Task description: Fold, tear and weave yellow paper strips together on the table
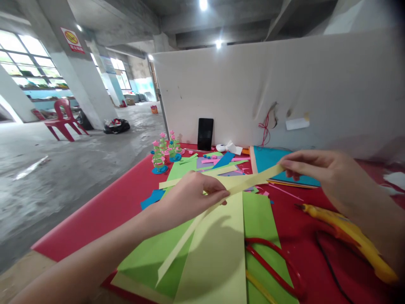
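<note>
Between my two hands a pale yellow paper strip (256, 179) is stretched above the table. My left hand (198, 190) pinches it near its middle, and the loose tail hangs down toward me. The other end is pinched between the thumb and fingers of my right hand (316, 166). Below lie a pale yellow sheet (218, 257) and green sheets (259, 219). Red-handled scissors (268, 257) rest on the paper, their blades not clearly shown. A yellow glue gun (341, 228) lies under my right forearm, which hides part of it.
Small paper towers with pink flowers (158, 158) stand at the back left. A black phone (205, 134) leans on the white partition (234, 93). Blue sheets (272, 160), paper scraps and a white object (221, 147) lie along the back of the red tabletop (104, 202).
</note>
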